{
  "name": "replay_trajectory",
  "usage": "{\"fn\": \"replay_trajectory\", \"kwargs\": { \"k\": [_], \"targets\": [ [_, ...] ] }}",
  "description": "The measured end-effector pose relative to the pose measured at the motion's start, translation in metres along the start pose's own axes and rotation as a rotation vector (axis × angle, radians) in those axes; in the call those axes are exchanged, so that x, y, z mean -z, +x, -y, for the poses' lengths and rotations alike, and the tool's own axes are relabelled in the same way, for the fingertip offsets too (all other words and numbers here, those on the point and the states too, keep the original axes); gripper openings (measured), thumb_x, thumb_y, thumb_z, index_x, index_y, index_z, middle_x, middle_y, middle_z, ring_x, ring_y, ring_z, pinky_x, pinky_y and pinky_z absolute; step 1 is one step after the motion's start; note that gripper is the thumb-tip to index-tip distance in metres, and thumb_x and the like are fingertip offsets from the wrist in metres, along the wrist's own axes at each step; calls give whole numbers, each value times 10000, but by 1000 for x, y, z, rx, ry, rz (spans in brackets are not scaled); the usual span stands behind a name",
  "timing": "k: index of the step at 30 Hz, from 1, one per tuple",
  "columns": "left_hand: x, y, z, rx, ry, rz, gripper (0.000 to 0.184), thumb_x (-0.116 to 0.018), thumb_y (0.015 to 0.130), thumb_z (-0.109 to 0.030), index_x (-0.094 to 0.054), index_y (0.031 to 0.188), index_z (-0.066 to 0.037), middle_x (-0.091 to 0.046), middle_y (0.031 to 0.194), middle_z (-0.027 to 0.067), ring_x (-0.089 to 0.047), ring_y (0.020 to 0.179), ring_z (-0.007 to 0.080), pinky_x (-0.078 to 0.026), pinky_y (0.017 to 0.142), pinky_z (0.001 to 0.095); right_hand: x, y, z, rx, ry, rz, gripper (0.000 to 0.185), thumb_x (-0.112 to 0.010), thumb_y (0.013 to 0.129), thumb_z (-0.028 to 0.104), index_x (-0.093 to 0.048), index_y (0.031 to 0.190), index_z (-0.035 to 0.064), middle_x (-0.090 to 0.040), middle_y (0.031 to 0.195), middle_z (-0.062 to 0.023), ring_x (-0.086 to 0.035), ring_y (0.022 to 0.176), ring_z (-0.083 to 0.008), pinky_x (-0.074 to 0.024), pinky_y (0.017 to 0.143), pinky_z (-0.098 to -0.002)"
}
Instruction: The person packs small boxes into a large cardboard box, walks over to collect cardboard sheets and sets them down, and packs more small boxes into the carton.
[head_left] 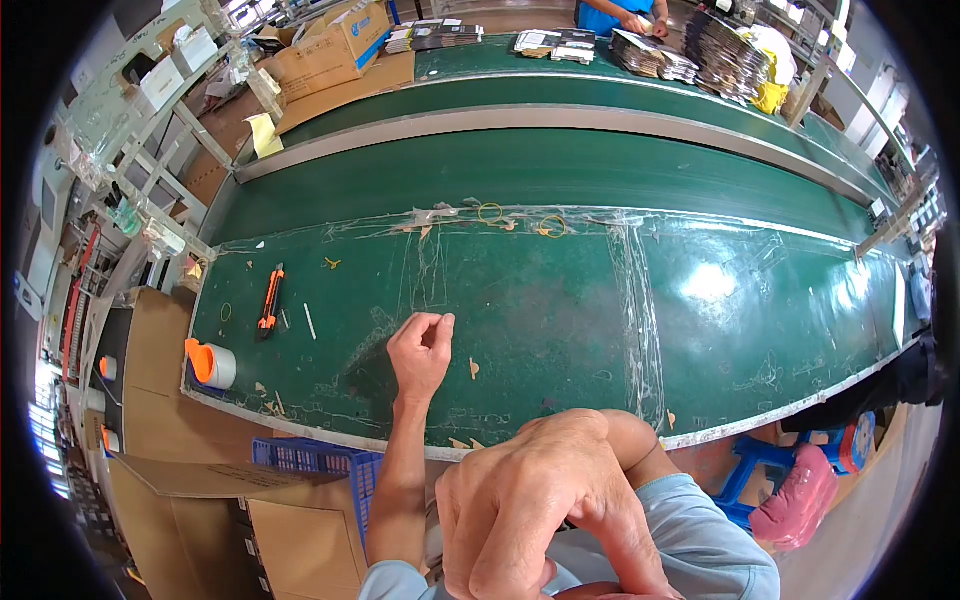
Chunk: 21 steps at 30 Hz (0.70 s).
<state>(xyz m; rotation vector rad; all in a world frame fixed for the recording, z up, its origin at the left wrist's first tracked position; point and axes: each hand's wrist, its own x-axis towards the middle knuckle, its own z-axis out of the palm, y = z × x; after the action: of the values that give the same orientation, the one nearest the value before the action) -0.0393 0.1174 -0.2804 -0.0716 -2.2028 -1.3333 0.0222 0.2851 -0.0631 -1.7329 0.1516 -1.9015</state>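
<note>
My left hand is closed in a loose fist just above the green work surface, and nothing sticks out of it. Close to the camera, large at the bottom middle, is my right hand. Its fingers are bent inward and the fingertips are hidden or cut off, so what they hold, if anything, does not show. Left of my left hand lie an orange and black utility knife and a thin white stick. A tape roll in an orange dispenser stands near the surface's left edge.
Yellow rubber bands and paper scraps lie about. Beyond a metal rail are stacked flat cartons, a cardboard box and another person's hands. A blue crate and open cartons stand lower left, a blue stool lower right.
</note>
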Motion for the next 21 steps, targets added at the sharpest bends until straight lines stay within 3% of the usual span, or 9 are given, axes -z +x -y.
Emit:
{"fn": "replay_trajectory", "kwargs": {
  "k": [3, 5, 9, 11, 15, 17, 18, 20, 21],
  "targets": [
    [1, 0, -1, 16, 3, 6, 146, -782, 928, -84, -702, 847, 8, -653, 721, 34, -566, 612, 90, -446, 558, 270, 2, 0, 0, 5, -8, -1, 745, -765, 791, 772, -459, 726, 96, -399, 637, 5, -462, 478, -217, -292, 430, -343],
    [2, 0, -1, 32, 11, 15, 146, -785, 927, -96, -700, 853, -2, -672, 740, 60, -596, 610, 127, -468, 573, 293, 6, 0, -2, 30, -117, 41, 769, -865, 645, 786, -553, 760, 92, -515, 629, 65, -532, 504, -108, -390, 455, -257],
    [2, 0, -1, 38, 6, 22, 148, -786, 926, -98, -701, 854, 0, -674, 743, 60, -597, 613, 127, -470, 574, 294, 5, -1, -3, 30, -105, 47, 771, -865, 646, 788, -560, 768, 90, -516, 628, 65, -535, 505, -108, -389, 455, -257],
    [2, 0, -1, 42, 5, 24, 148, -786, 924, -98, -701, 854, 0, -674, 743, 60, -597, 613, 128, -469, 573, 295, 0, 0, -1, 12, 3, -6, 736, -770, 796, 760, -465, 731, 93, -403, 637, 8, -464, 479, -206, -292, 423, -338],
    [1, 0, -1, 39, 9, 12, 143, -786, 920, -96, -702, 852, -3, -671, 741, 61, -594, 608, 132, -465, 569, 298, 4, -1, 0, 9, 8, 22, 713, -785, 814, 720, -470, 735, 85, -411, 633, 4, -484, 487, -205, -307, 419, -335],
    [2, 0, -1, 44, 13, 12, 140, -786, 919, -95, -703, 851, -4, -671, 740, 61, -594, 607, 134, -464, 568, 299, 5, 0, -1, 67, 65, 41, 577, -805, 903, 550, -604, 787, 23, -480, 639, -7, -507, 491, -191, -315, 412, -331],
    [1, 0, 0, 19, 12, 4, 138, -782, 923, -75, -702, 847, 7, -658, 724, 33, -562, 613, 89, -446, 555, 274, 13, 6, 3, 68, 66, 41, 577, -805, 903, 550, -604, 787, 23, -480, 639, -7, -507, 491, -191, -315, 412, -331],
    [1, 0, -1, -7, 10, 0, 137, -778, 928, -56, -702, 842, 19, -645, 707, 4, -531, 620, 45, -429, 542, 248, 35, 20, 13, 39, 51, 364, 191, -829, 932, 136, -754, 924, -40, -624, 725, -61, -553, 558, -183, -382, 488, -333],
    [1, 0, -2, 16, 16, 6, 140, -781, 925, -76, -701, 846, 8, -660, 725, 35, -566, 614, 92, -449, 558, 275, 36, 17, 9, 39, 48, 362, 191, -829, 932, 136, -754, 924, -40, -624, 725, -61, -553, 558, -183, -382, 488, -333]
  ]
}}
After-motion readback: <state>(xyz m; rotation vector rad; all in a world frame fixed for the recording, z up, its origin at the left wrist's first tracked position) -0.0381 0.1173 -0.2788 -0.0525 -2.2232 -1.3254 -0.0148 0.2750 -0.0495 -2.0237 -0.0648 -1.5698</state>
